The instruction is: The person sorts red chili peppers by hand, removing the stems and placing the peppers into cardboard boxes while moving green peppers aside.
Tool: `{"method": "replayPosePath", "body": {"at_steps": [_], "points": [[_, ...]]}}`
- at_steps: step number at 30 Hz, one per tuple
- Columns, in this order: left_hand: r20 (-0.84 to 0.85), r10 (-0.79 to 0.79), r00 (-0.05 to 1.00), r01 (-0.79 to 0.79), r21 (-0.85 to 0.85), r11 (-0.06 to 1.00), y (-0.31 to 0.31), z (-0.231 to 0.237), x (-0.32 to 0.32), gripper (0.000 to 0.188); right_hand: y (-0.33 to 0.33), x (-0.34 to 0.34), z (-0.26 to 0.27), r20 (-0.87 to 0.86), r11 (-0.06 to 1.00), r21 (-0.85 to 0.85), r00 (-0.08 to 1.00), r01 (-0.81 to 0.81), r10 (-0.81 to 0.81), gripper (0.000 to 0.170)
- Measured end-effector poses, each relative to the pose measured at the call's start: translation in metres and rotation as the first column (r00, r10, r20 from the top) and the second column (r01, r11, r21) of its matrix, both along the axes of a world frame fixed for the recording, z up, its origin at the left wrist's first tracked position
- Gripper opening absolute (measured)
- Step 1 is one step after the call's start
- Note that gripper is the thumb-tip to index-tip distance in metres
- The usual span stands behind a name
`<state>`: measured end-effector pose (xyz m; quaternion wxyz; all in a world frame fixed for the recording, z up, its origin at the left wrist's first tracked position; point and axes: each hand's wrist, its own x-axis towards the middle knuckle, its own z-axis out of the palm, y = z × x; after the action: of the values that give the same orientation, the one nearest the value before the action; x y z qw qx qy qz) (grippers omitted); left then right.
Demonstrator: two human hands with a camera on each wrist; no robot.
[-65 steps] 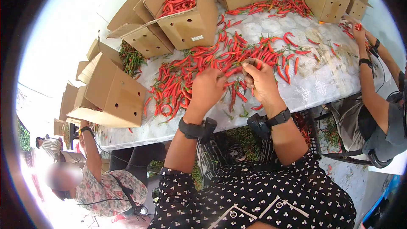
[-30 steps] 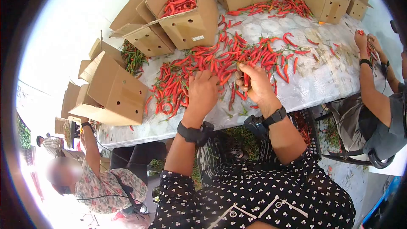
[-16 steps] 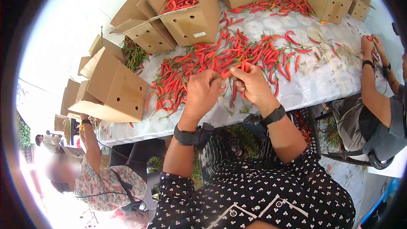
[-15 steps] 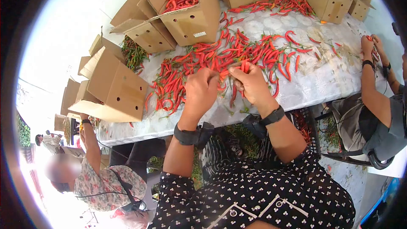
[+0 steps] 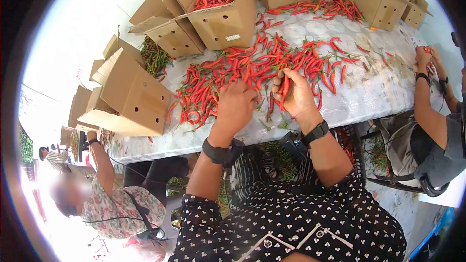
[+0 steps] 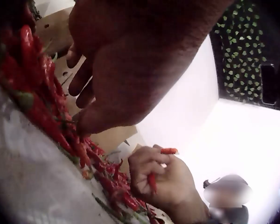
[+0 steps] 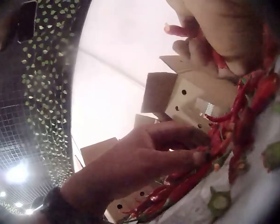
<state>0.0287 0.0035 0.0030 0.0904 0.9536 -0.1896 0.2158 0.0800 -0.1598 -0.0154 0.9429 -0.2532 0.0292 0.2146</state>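
Observation:
My right hand is raised over the table's front part with its palm partly turned up. Its fingers curl round red chili peppers; in the left wrist view their ends stick out of the fist. My left hand reaches down to the near side of the chili pile. In the right wrist view the thumb and fingers of the left hand are spread apart right at the peppers. The left fingertips are hidden in the head view.
Cardboard boxes stand along the left and back, one filled with red chilies. Green-stemmed chilies lie between boxes at left. More loose chilies line the back. Other people work at the left and right ends of the patterned tablecloth.
My hands were close together at a chili half a second ago and are now apart. The left has moved to the pile, and the right has turned, showing the peppers in its grip.

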Motion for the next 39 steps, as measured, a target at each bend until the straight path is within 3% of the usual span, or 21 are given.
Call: {"method": "replayPosePath", "body": {"at_steps": [3,5,6,8,9,10,12,13,14,18,20,24,26,28,31,32,33,35,36,38,39], "points": [[-0.015,0.014,1.0,-0.014,0.0,1.0,0.001,-0.003,0.008,0.012,-0.001,-0.003,0.002,0.014,0.997,-0.081,1.0,-0.007,0.008,0.015],[0.061,0.015,0.998,0.007,-0.351,0.936,0.008,-0.005,0.012,0.01,-0.001,-0.001,0.0,0.06,0.989,-0.146,0.998,-0.02,0.029,0.013],[0.06,0.017,0.998,0.005,-0.349,0.937,0.008,0.004,0.01,0.01,-0.001,0.001,-0.001,0.096,0.988,-0.142,0.993,-0.056,0.07,0.011],[-0.26,0.107,0.96,-0.265,-0.708,0.655,0.008,0.03,0.002,0.011,0.0,0.0,-0.003,0.131,0.986,-0.136,0.984,-0.101,0.119,0.01],[-0.289,0.067,0.955,-0.275,-0.78,0.562,0.015,0.029,0.006,0.014,0.002,0.001,-0.002,0.151,0.986,-0.132,0.981,-0.1,0.12,0.01],[-0.285,0.074,0.956,-0.276,-0.779,0.563,0.019,0.027,0.007,0.014,0.003,0.001,-0.001,0.172,0.987,-0.128,0.978,-0.099,0.12,0.011],[-0.305,-0.072,0.95,-0.281,-0.93,0.236,0.024,0.025,0.007,0.014,0.006,0.001,-0.002,0.206,0.973,-0.209,0.968,-0.103,0.147,0.012],[-0.3,-0.106,0.948,-0.275,-0.941,0.199,0.025,0.022,0.009,0.014,0.007,0.001,-0.002,0.234,0.952,-0.291,0.957,-0.098,0.17,0.013],[-0.3,-0.104,0.948,-0.275,-0.94,0.202,0.026,0.02,0.008,0.014,0.007,-0.002,-0.002,0.234,0.953,-0.288,0.957,-0.099,0.17,0.013],[-0.331,-0.159,0.93,-0.298,-0.933,0.202,0.015,0.022,0.008,0.013,0.013,-0.009,0.007,0.326,0.828,-0.546,0.879,-0.125,0.348,0.017],[-0.324,-0.145,0.935,-0.287,-0.93,0.229,0.012,0.021,0.008,0.013,0.015,-0.013,0.009,0.421,0.692,-0.72,0.825,0.051,0.377,0.016],[-0.296,-0.174,0.939,-0.269,-0.949,0.161,0.01,0.016,0.009,0.012,0.016,-0.008,0.005,0.522,0.566,-0.789,0.748,0.241,0.41,0.017],[-0.277,-0.194,0.941,-0.258,-0.959,0.117,0.007,0.016,0.006,0.012,0.017,-0.007,0.0,0.537,0.442,-0.833,0.681,0.334,0.497,0.017],[-0.305,-0.136,0.942,-0.238,-0.899,0.367,0.002,0.021,0.001,0.011,0.016,-0.01,0.002,0.535,0.488,-0.817,0.72,0.308,0.442,0.017],[-0.217,-0.063,0.974,-0.175,-0.903,0.393,-0.005,0.018,-0.002,0.011,0.018,-0.008,-0.004,0.573,0.563,-0.751,0.764,0.344,0.297,0.017],[-0.215,-0.063,0.975,-0.175,-0.906,0.385,-0.008,0.018,-0.002,0.011,0.017,-0.006,-0.006,0.611,0.586,-0.702,0.764,0.404,0.206,0.017],[-0.138,-0.009,0.99,-0.13,-0.947,0.293,-0.011,0.019,-0.004,0.01,0.014,-0.006,0.0,0.61,0.582,-0.707,0.763,0.402,0.213,0.017],[0.002,0.09,0.996,-0.008,-0.994,0.106,-0.012,0.022,-0.004,0.01,0.004,-0.007,0.013,0.393,0.762,-0.546,0.91,0.347,-0.133,0.015],[-0.002,0.091,0.996,-0.012,-0.994,0.105,-0.009,0.024,-0.005,0.01,0.001,-0.003,0.011,0.39,0.762,-0.548,0.911,0.345,-0.132,0.015],[-0.261,-0.021,0.965,-0.246,-0.931,0.269,0.001,0.029,-0.008,0.01,-0.006,0.006,0.007,0.352,0.842,-0.445,0.924,0.307,-0.15,0.015],[-0.341,0.033,0.94,-0.313,-0.815,0.487,0.001,0.03,-0.006,0.007,-0.006,0.004,0.01,0.335,0.832,-0.48,0.935,0.278,-0.12,0.016]]}}
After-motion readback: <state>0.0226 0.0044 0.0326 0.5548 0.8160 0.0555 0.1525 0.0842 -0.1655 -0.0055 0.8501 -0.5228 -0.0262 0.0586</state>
